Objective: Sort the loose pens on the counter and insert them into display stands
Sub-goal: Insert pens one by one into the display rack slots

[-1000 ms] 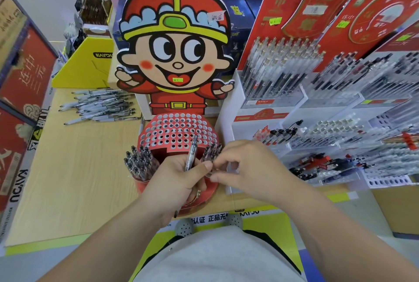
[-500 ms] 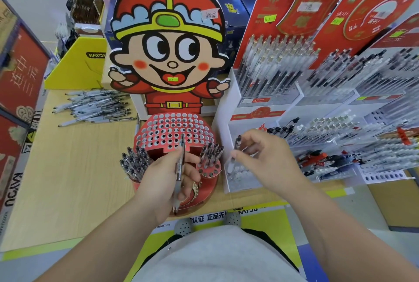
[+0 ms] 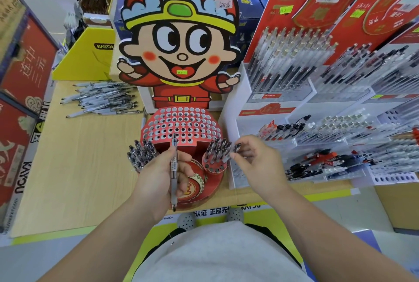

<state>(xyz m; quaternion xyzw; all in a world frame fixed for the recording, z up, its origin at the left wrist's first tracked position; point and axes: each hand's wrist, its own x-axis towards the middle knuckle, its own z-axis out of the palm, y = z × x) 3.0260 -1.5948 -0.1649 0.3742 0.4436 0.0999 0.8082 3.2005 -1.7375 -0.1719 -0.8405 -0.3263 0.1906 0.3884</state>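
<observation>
My left hand (image 3: 158, 182) grips a slim clear-plastic pen (image 3: 174, 168) upright over the near side of the round red cardboard stand (image 3: 181, 125). My right hand (image 3: 256, 161) pinches a second pen (image 3: 235, 148) by its dark cap at the stand's right cluster. Mid-insertion, I judge: next that smooth barrel must drop straight into a free hole, and the loose pens (image 3: 102, 98) lie heaped far left.

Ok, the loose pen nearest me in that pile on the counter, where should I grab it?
Probably mid-barrel, coming straight down from above. The nearest loose pen lies flat on the counter, running left to right along the front edge of the pile. A pinch across its barrel, front and back, should lift it without disturbing the others.
</observation>
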